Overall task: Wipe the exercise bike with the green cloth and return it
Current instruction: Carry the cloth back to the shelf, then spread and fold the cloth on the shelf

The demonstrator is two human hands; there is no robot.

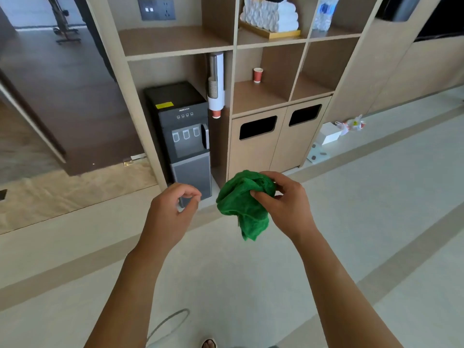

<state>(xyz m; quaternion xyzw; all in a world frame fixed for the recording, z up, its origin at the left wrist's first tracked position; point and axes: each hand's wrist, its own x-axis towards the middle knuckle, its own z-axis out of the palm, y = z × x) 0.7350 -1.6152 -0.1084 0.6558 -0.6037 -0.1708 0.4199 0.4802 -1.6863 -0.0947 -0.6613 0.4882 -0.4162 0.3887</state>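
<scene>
Red cup (257,74) on wooden shelf (253,96).

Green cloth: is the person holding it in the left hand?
No. The green cloth is bunched in the right hand; the left hand holds nothing.

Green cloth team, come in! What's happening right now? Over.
Right hand gripping the crumpled green cloth. Left hand empty, fingers curled. Cloth held in the air before the black water dispenser. Nothing blocking. Over.
</scene>
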